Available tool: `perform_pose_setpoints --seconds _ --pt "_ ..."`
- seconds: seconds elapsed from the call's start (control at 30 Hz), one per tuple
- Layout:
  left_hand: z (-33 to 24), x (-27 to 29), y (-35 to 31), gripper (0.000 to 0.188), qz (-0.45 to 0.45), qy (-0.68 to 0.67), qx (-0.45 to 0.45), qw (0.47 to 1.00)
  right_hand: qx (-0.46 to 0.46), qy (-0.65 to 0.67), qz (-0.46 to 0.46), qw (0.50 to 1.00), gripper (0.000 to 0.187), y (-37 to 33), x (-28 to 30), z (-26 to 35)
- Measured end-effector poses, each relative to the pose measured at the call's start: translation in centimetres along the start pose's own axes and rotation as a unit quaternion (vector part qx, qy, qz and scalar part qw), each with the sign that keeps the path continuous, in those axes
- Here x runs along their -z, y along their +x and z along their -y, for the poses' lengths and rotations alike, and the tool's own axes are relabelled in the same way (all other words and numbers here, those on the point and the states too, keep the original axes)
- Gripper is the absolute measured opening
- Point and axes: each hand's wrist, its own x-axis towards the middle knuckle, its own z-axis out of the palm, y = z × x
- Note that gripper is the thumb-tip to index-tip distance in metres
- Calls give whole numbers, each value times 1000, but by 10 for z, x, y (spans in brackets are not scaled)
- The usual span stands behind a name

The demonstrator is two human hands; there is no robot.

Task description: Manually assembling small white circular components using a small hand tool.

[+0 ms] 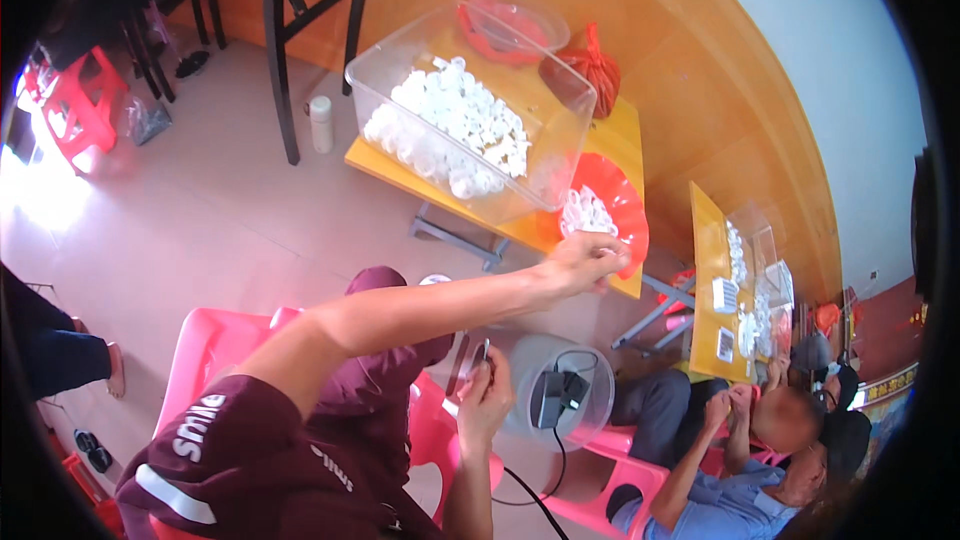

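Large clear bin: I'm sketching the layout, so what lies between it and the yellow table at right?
In the head view, the red bowl of white pieces lies between them.

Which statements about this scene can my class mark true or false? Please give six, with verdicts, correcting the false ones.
1. The clear bin holds white pieces. True.
2. The left hand is inside the bin. False: it is outside, at the edge of the red bowl.
3. A white bottle stands on the floor. True.
4. The bowl is empty. False: other white pieces lie in it.
5. The co-worker's shirt is yellow. False: it is blue.
6. A red bag is beside the bin. True.
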Motion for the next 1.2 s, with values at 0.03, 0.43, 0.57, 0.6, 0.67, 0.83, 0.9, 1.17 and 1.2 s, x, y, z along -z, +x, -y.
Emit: perform_pose_setpoints --seconds 0.03,0.43,0.57,0.6,0.67,0.83,0.9,1.17,1.2 --pt "-2 -4 13 53 -24 7 -23 999 -9 -9 5 1000 22 -1 1 6" --pt "-120 87 -16 26 -28 344 -93 934 24 -31 22 999 25 -2 2 -4" --pt "-161 182 19 23 -83 505 -35 858 5 0 22 1000 26 -2 0 -4" --pt "-162 197 32 20 -82 532 6 843 3 -2 20 1000 26 -2 1 -6" --pt "-158 235 63 18 -84 558 47 824 83 -39 -15 996 21 -2 -1 -10" --pt "-121 303 132 22 3 848 38 529 53 -33 14 998 21 -3 2 15" --pt "-111 298 149 23 37 846 35 530 45 -50 20 998 24 -7 2 9" --pt "-88 309 163 24 102 845 47 522 1 -63 22 998 27 -6 3 6" --pt "-89 310 162 24 93 836 23 541 1 -63 20 998 27 -5 2 7"
